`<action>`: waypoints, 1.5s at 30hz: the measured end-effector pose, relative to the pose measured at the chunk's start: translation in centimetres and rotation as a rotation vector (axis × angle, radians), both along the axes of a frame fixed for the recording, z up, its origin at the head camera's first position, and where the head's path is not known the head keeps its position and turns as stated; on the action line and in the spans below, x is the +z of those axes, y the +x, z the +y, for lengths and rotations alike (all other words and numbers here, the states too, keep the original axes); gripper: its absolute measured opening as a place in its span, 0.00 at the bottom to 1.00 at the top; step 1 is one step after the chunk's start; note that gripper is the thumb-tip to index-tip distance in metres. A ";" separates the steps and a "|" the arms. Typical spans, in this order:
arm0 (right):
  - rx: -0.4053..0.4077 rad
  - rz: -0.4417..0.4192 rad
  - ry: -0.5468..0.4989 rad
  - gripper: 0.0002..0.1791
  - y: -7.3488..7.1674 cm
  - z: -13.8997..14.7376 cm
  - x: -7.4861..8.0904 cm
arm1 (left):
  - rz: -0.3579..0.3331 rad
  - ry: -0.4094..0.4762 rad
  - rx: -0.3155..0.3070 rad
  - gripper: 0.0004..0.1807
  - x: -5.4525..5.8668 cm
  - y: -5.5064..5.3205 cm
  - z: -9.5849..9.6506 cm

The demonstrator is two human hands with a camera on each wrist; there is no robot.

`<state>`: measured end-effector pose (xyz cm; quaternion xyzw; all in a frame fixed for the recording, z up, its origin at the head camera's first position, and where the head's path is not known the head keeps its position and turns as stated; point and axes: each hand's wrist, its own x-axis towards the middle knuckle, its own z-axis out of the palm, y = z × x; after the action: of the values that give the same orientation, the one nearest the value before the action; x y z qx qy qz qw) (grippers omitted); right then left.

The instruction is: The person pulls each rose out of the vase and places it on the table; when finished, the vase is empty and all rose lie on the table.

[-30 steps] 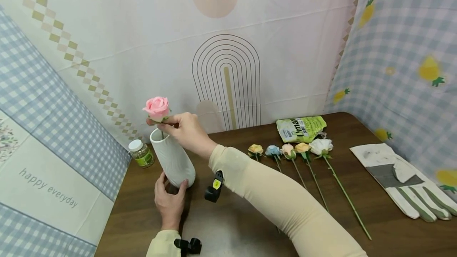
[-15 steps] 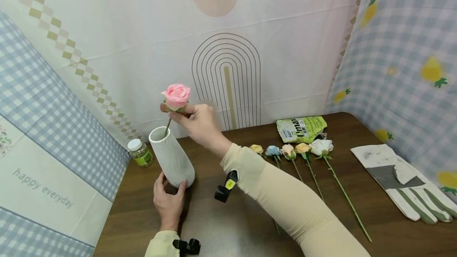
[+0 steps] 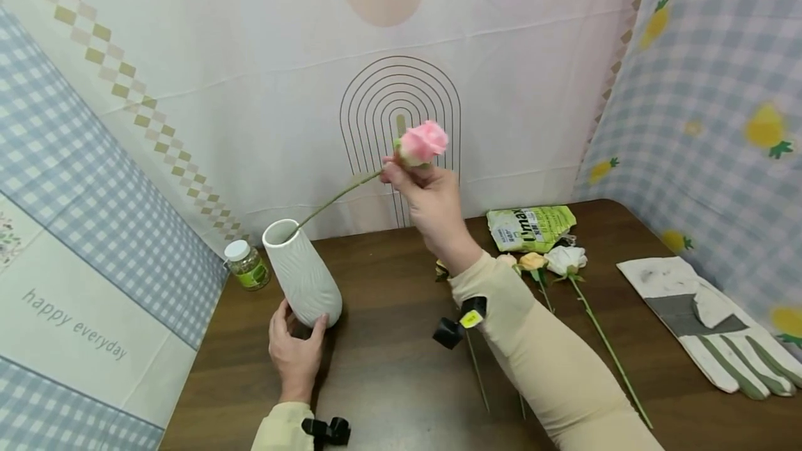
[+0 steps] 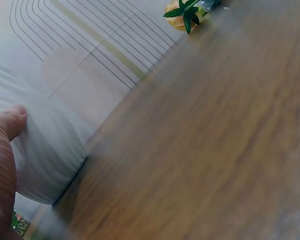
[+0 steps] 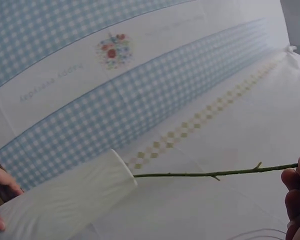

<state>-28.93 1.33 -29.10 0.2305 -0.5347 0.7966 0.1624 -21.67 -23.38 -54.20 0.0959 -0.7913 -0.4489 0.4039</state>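
Note:
My right hand point(image 3: 438, 211) pinches a pink artificial rose point(image 3: 425, 143) by the stem just under its bloom. The stem point(image 5: 200, 174) slants down to the left, and its lower end is inside the mouth of a white ribbed vase point(image 3: 305, 280). Low on the vase, my left hand point(image 3: 296, 360) grips it near the base, thumb on the near right side. In the left wrist view the thumb point(image 4: 14, 121) presses the vase wall. How deep the stem's end sits inside is hidden.
A lidded jar point(image 3: 248, 266) stands left of the vase. Several artificial flowers, among them a white rose point(image 3: 566, 259), lie to the right, partly behind my right arm. Beyond them are a green packet point(image 3: 531, 226) and a work glove point(image 3: 708, 326). Cloth hangs around the wooden table point(image 3: 388, 312).
My right hand has moved up and to the right with the pink rose, drawing much of its stem out of the vase. My left hand stays on the vase.

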 end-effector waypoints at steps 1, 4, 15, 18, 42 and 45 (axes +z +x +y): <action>-0.012 -0.022 -0.014 0.09 0.1 0.8 -0.1 | 0.008 0.000 0.000 0.41 0.0 0.0 0.0; -0.048 -0.067 -0.074 0.07 0.3 3.2 -0.9 | 0.022 -0.010 0.001 0.41 -0.1 0.0 0.1; -0.140 -0.243 -0.021 0.10 1.0 10.5 -7.1 | 0.019 -0.019 0.012 0.41 -0.1 -0.1 0.0; -0.098 -0.299 0.085 0.12 0.9 10.9 -8.8 | 0.021 -0.021 0.012 0.41 -0.1 -0.2 -0.2; -0.153 -0.267 0.709 0.05 -1.3 3.9 -20.4 | 0.021 -0.006 0.006 0.40 -0.1 -0.1 0.0; -0.137 -0.256 0.796 0.07 -1.3 3.9 -21.2 | 0.025 -0.003 0.003 0.40 -0.1 -0.1 0.0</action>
<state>-30.21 5.18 -50.28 0.1385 -0.8304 0.5377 0.0456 -21.76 -23.40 -54.26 0.0909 -0.7867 -0.4480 0.4148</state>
